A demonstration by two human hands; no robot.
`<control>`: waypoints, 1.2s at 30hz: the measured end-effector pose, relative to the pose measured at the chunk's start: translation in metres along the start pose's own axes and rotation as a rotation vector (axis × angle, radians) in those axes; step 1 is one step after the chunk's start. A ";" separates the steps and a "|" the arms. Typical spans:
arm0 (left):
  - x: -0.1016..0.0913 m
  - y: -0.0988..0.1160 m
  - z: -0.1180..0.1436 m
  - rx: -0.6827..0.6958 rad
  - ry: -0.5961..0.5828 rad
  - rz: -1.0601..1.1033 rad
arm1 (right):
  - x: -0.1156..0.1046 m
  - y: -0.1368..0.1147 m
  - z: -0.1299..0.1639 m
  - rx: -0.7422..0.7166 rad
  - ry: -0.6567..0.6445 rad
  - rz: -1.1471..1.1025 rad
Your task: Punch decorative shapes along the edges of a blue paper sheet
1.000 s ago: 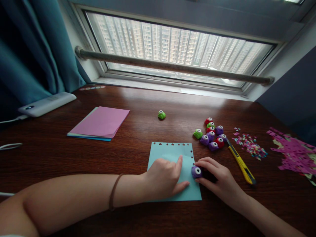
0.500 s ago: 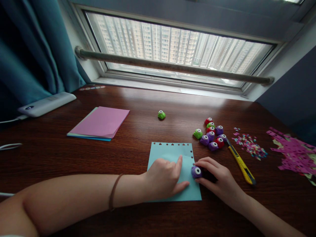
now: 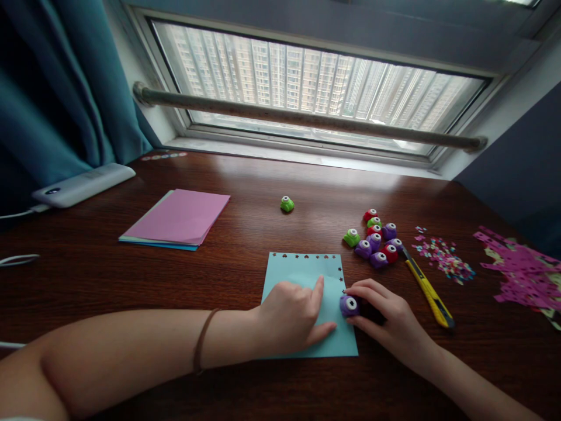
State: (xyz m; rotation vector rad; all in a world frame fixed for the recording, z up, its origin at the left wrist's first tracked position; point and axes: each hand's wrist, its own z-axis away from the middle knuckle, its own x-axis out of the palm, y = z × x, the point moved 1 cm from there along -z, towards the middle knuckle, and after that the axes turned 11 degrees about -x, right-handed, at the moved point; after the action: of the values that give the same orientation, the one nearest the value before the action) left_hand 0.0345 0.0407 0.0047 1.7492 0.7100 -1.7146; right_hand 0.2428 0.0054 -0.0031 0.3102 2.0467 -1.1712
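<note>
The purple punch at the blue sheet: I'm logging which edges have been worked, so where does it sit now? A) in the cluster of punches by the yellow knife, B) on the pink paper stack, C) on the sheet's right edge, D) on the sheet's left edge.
C: the purple punch sits on the right edge of the blue sheet, held by the right hand, while the left hand presses the sheet flat.

No visible change: both hands, purple punch, blue paper hold same positions.
</note>
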 end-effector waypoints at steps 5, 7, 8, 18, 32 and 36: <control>0.000 0.001 0.000 -0.001 -0.004 0.002 | -0.001 0.000 0.000 -0.005 -0.001 0.011; -0.001 0.001 -0.001 -0.004 -0.006 0.003 | -0.001 -0.001 0.000 -0.005 0.001 0.008; -0.001 0.001 -0.001 -0.006 -0.007 0.004 | -0.001 -0.001 0.000 -0.003 0.003 0.006; -0.001 0.000 -0.001 -0.003 -0.003 0.006 | -0.001 0.000 0.000 -0.014 -0.004 0.014; -0.001 0.000 0.000 0.004 0.003 0.003 | -0.001 0.000 -0.001 -0.014 0.004 0.015; 0.000 0.000 0.000 0.003 0.015 -0.003 | -0.001 -0.001 -0.001 0.002 0.003 0.007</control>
State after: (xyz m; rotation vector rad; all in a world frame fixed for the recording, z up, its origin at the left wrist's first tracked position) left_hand 0.0346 0.0408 0.0050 1.7655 0.7168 -1.7078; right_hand 0.2422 0.0054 -0.0016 0.3195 2.0456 -1.1688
